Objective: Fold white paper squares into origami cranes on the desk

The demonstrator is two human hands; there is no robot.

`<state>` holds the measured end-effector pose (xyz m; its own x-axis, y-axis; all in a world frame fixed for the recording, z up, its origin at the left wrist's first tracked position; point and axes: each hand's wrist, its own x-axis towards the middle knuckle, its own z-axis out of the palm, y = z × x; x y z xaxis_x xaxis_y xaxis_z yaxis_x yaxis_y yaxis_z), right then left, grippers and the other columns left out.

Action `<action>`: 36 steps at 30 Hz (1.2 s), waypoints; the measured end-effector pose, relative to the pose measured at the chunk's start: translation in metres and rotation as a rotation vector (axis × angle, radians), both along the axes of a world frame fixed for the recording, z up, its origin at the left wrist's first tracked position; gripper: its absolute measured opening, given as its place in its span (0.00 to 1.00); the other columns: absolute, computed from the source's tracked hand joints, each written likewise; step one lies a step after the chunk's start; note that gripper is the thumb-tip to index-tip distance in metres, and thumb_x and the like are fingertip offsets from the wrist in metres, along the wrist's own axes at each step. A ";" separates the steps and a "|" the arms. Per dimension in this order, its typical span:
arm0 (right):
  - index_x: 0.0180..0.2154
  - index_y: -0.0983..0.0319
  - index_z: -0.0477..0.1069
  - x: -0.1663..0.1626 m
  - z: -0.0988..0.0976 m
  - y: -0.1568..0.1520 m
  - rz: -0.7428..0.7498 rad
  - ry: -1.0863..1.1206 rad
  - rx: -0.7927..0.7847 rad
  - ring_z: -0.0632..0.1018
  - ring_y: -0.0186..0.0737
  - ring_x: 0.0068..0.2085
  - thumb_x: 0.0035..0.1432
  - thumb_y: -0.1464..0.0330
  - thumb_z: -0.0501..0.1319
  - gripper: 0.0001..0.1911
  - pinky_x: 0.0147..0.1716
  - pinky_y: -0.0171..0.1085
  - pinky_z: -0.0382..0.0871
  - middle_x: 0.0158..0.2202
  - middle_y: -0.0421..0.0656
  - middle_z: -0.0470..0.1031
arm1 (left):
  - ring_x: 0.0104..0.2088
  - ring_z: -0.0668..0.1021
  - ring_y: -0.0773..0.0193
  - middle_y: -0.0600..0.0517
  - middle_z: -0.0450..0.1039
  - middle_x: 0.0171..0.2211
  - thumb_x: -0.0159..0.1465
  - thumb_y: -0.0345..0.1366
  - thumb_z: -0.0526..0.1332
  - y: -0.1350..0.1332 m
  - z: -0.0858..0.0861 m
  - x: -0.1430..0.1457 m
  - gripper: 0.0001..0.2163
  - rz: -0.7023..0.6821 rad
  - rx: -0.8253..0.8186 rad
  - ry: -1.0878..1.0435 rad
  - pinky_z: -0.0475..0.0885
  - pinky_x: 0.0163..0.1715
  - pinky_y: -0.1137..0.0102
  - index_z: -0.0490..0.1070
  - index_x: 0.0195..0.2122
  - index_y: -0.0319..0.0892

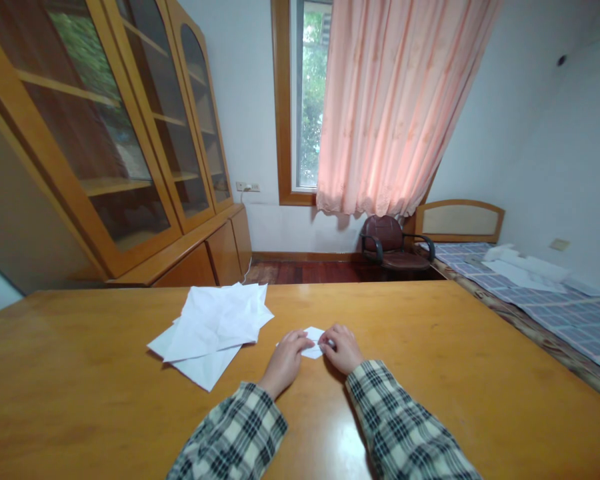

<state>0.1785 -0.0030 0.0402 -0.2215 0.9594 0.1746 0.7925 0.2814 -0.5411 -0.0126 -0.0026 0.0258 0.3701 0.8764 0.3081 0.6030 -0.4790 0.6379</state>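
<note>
A small piece of folded white paper (pixel 313 351) lies on the wooden table between my hands. My left hand (pixel 286 357) covers its left side, with the fingers bent and pressed onto it. At the right edge, my right hand (pixel 344 348) is closed in a pinch, thumb and fingertips on the paper. Fold lines meet near the middle, though the fingers hide both sides of the piece. To the left of my left hand is a loose pile of white paper sheets (pixel 215 327), creased and overlapping at different angles.
The wooden table (pixel 430 387) spans the foreground. A glass-door cabinet (pixel 200 233) stands at the left. Beyond the table are a dark red armchair (pixel 393 243) and a pink curtain (pixel 390 100). A bed (pixel 545 300) with white sheets of material on it is at the right.
</note>
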 end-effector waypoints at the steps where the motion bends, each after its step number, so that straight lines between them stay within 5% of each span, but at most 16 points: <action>1: 0.35 0.57 0.74 0.000 0.001 -0.001 -0.001 -0.007 -0.003 0.67 0.40 0.43 0.54 0.69 0.60 0.06 0.43 0.38 0.54 0.37 0.41 0.69 | 0.50 0.70 0.60 0.48 0.72 0.47 0.59 0.23 0.51 0.000 0.000 0.000 0.17 0.000 -0.004 0.003 0.63 0.54 0.62 0.76 0.39 0.45; 36: 0.41 0.56 0.73 -0.003 0.003 -0.001 -0.055 -0.033 0.072 0.68 0.42 0.45 0.58 0.67 0.58 0.09 0.44 0.39 0.56 0.41 0.44 0.71 | 0.50 0.70 0.60 0.48 0.70 0.47 0.61 0.28 0.54 -0.002 0.002 -0.001 0.12 -0.013 0.049 0.032 0.63 0.54 0.62 0.75 0.39 0.45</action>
<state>0.1756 -0.0044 0.0435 -0.1756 0.9555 0.2371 0.8247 0.2743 -0.4946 -0.0134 -0.0044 0.0276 0.3915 0.8557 0.3384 0.6168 -0.5170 0.5936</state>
